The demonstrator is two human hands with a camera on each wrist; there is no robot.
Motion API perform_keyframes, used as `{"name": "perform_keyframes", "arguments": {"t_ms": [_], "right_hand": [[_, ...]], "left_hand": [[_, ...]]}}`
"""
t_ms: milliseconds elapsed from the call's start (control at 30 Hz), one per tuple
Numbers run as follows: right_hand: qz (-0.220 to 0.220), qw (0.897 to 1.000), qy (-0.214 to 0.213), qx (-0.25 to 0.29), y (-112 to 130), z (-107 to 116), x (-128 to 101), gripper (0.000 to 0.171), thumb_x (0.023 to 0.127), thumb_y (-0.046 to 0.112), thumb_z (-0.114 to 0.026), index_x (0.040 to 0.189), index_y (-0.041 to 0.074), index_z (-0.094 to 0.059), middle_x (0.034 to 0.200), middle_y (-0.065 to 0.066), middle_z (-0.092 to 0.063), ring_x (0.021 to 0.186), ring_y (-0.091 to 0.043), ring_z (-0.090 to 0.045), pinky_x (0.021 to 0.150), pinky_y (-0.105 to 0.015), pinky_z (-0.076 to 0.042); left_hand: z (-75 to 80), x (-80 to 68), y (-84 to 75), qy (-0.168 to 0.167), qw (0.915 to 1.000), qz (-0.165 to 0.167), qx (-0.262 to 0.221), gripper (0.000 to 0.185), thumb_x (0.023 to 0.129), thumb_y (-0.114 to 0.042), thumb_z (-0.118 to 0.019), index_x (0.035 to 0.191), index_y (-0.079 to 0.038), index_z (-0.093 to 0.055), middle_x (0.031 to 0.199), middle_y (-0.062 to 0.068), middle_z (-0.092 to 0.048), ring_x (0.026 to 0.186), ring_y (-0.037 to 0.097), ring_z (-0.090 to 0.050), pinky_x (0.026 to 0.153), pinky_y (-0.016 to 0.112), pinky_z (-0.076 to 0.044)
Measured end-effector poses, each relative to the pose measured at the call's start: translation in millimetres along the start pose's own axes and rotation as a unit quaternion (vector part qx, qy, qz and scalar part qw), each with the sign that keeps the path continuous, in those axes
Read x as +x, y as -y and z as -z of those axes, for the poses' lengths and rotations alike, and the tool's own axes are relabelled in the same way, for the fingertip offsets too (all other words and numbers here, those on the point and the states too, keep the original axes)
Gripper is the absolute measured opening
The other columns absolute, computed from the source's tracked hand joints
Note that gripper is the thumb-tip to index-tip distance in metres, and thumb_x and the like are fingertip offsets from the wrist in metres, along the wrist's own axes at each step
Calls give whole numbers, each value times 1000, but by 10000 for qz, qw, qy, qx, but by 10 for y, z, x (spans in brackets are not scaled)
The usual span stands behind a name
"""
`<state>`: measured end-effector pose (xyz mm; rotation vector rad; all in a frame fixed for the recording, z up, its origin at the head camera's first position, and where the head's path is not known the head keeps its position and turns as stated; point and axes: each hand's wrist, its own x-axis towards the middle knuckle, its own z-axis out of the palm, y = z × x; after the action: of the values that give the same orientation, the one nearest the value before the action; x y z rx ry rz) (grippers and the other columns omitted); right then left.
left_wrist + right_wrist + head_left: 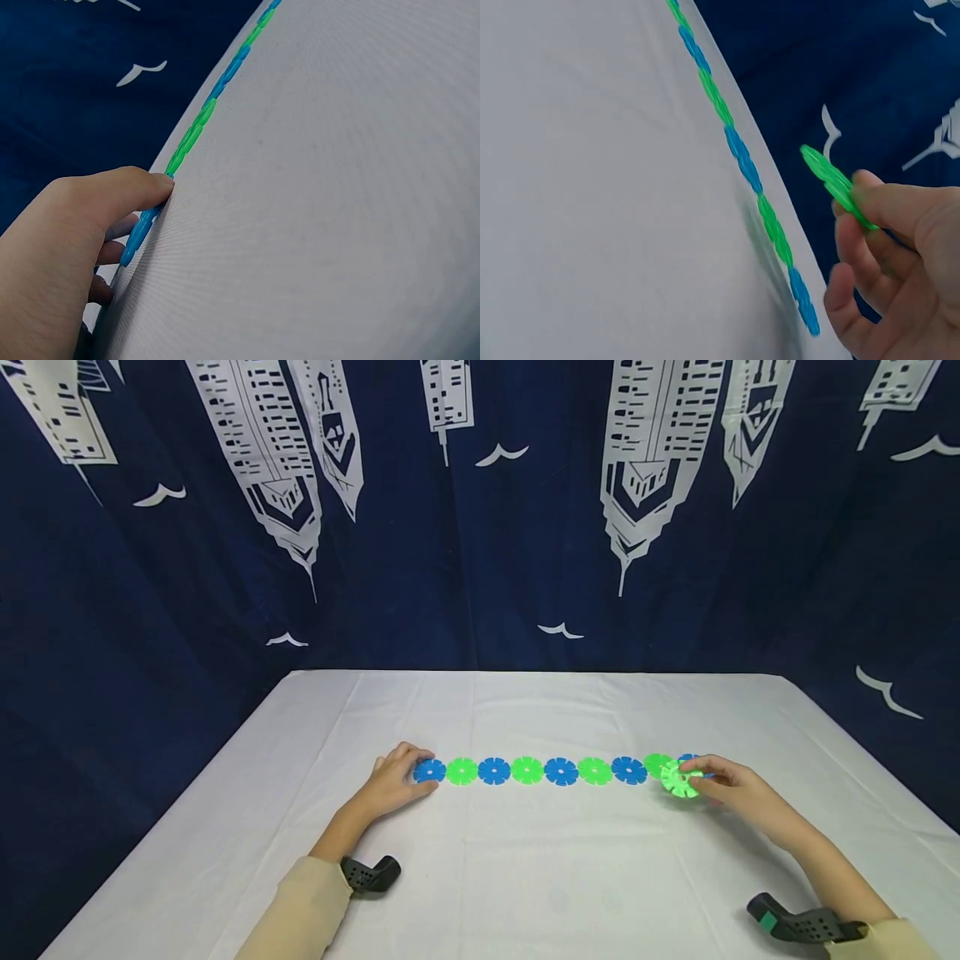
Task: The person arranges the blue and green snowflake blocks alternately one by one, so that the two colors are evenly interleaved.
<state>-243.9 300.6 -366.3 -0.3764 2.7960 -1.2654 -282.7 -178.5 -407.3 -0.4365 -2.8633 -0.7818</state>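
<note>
A straight row of flat, notched plastic flower discs, blue and green by turns, lies across the white table. My left hand [392, 783] holds the blue disc [430, 771] at the row's left end, thumb on the near side and fingers on the far side. A green disc [462, 771] adjoins it. Pinched between thumb and fingertips of my right hand [735, 792] is a loose green disc [826, 178], raised above the row's right end. Below it, the last green disc [656, 764] and the end blue disc [804, 301] are partly covered in the head view.
The white cloth-covered table [540, 868] extends around the row. Behind its far edge hangs a dark blue curtain [465, 568] with white building and bird prints. A black strap device sits on each wrist, the left one [371, 874] close above the cloth.
</note>
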Motion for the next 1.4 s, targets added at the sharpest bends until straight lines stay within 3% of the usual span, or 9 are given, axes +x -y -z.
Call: {"name": "perform_keyframes", "arguments": {"t_ms": [233,367,433,500,600,767,967,1133,1400], "right_hand": [[-462,9879,-1411,-460,-361,128,53,48,95,30,-42,131,-3,-38,122,-28,-41,68,5,-46,57,-19,-43],[-797,9779,-1849,-561,-559,158,79,49,95,25,-41,131,-6,-36,124,-34,-37,68,10,-42,54,-17,-41],[-992,9745,-1899,-662,-621,159,92,48,95,23,-41,132,-7,-35,124,-34,-38,72,2,-46,54,-19,-41],[-1123,9725,-1891,-766,-662,155,105,48,94,21,-41,132,-9,-34,125,-36,-37,80,-15,-53,59,-27,-44],[-1043,9693,-1999,-983,-682,129,128,46,93,16,-41,130,-10,-36,118,-36,-41,89,-37,-50,62,-35,-43],[-706,9628,-2219,-1367,-677,61,140,39,92,13,-44,121,-12,-45,100,-31,-47,82,-33,-44,61,-36,-36],[-604,9598,-2303,-1485,-663,16,130,34,89,11,-46,113,-13,-49,114,-41,-37,104,-53,-31,79,-59,-25],[-891,9597,-2200,-1504,-642,2,132,34,90,12,-46,113,-12,-49,120,-43,-29,110,-57,-23,82,-62,-23],[-1074,9590,-2132,-1526,-634,-6,149,35,90,14,-46,115,-11,-48,123,-42,-27,111,-56,-24,82,-61,-25]], "left_hand": [[-8,0,15,0,10000,-15,26,47,78,-35,-65,118,-12,-57,114,5,-52,106,20,-49,75,28,-25],[0,-5,3,0,10000,-15,-9,47,78,-35,-65,118,-12,-57,114,5,-52,105,20,-49,74,29,-25],[3,-6,-2,-13,10000,-25,-23,47,77,-35,-65,118,-12,-57,113,5,-53,104,21,-49,74,29,-25],[0,-7,-1,-33,10000,-36,-19,47,77,-34,-65,118,-12,-57,113,5,-53,103,20,-49,74,29,-25],[-4,-2,5,-33,10000,-17,1,47,78,-35,-65,118,-12,-57,113,5,-52,104,20,-49,74,28,-25],[-3,-8,5,-7,10000,-9,-8,47,78,-35,-65,118,-12,-57,113,5,-52,104,21,-49,74,28,-25],[-6,-2,8,-35,10000,-46,-2,47,78,-35,-65,117,-12,-57,113,5,-52,104,20,-49,74,28,-25],[2,-6,5,12,10000,-16,-9,47,78,-35,-65,118,-12,-57,114,5,-52,106,21,-49,74,29,-24],[8,-2,8,34,10000,-45,27,47,79,-35,-64,119,-12,-56,114,6,-52,107,21,-49,76,30,-25]]}}
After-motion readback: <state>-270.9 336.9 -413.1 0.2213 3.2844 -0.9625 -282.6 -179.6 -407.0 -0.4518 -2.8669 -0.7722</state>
